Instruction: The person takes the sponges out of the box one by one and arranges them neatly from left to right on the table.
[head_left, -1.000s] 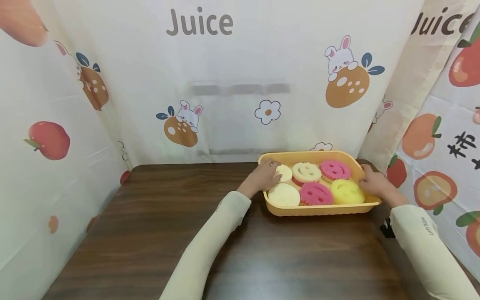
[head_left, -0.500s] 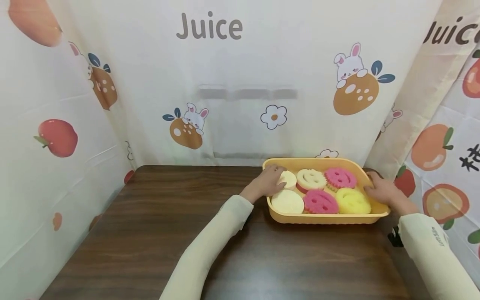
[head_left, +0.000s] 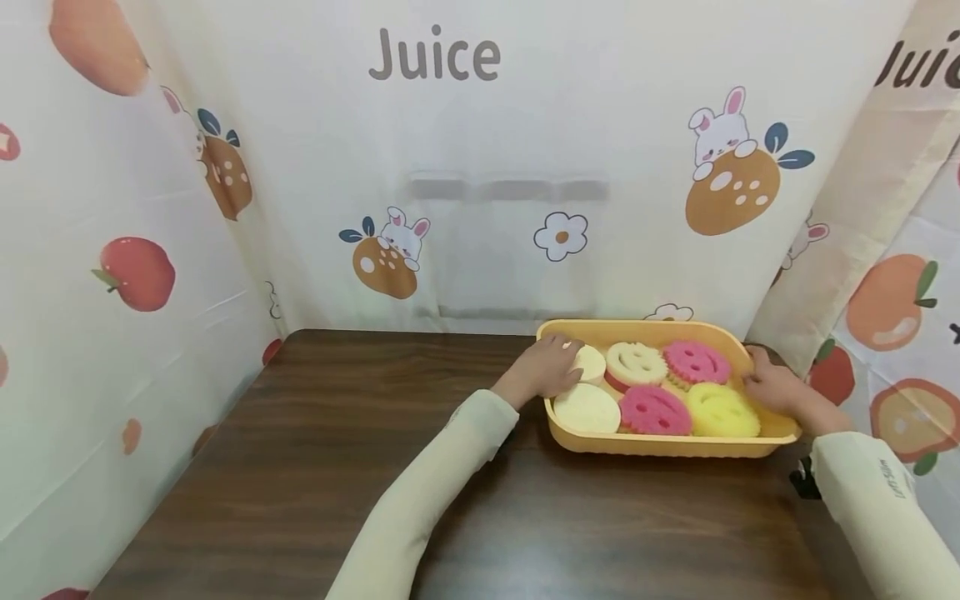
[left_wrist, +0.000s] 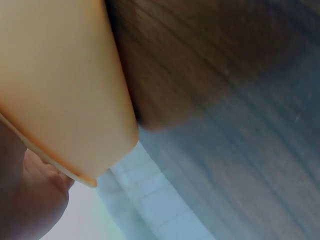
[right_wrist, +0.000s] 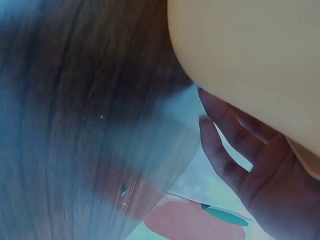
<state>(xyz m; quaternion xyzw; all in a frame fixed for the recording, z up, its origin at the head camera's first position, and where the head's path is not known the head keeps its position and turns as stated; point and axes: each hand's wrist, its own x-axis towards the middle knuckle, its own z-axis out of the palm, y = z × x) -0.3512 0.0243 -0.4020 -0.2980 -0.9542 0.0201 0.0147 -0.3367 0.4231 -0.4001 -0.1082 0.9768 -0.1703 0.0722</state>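
Yellow tray (head_left: 667, 444) held at its two ends, far right of the tabletop (head_left: 300, 433). The scene sits farther right and slightly lower in the head view than a second ago, mostly through a turn of the camera; the tray keeps nearly the same place against the curtain (head_left: 487, 125), and both holds are kept. The handling of the tray thus appears little advanced.

Left hand (head_left: 549, 365): gripping the left rim, the fingers reaching over it to the inside. Right hand (head_left: 776, 385): gripping the right end — its fingers (right_wrist: 237, 134) lie against the outer wall in the right wrist view, while the head view shows the hand at the rim. Whether the base touches the tabletop cannot be told.

Contents, two rows of round pieces. Back: a small cream disc (head_left: 592, 364), a cream-and-red smiling disc (head_left: 636, 363) and a pink smiling disc (head_left: 697, 362). Front: a large cream disc (head_left: 587, 407), another pink disc (head_left: 656, 410) and a yellow disc (head_left: 722, 408).

Obstacles: the curtain stands just behind the tray and close beside the right hand — little room there, probably; the left hand partly hides the small cream disc.
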